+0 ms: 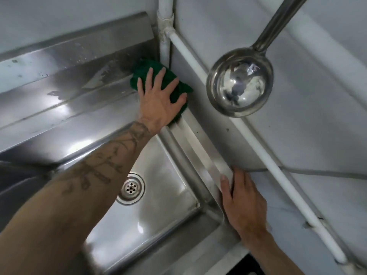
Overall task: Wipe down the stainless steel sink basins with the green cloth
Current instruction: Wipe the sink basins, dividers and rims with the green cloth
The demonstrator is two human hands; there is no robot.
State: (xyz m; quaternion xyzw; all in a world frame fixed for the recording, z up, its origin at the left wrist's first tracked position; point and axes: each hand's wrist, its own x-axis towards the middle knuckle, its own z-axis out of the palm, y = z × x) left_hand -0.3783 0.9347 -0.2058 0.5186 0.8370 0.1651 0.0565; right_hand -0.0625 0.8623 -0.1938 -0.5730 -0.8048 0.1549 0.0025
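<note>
Fingers spread, the left hand [158, 104] presses the green cloth [142, 75] flat on the far corner of the sink rim [200, 155], beyond the drain [130, 188]. The right hand [244, 205] rests flat, right of the drain. This looks like rim wiping; the next move probably calls for sweeping down into the basin [168, 175].

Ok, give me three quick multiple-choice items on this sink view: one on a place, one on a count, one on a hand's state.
1. Where is the green cloth?
A. in the basin beside the drain
B. on the sink's back corner by the white pipe
C. draped over a tap

2. How many drains show in the basin?
A. one
B. two
C. three

3. The right hand is:
A. gripping a sponge
B. resting flat on the sink's right rim
C. holding the cloth

Answers: B, the left hand presses it there; A, a single drain shows; B, its fingers lie straight along the rim.
</note>
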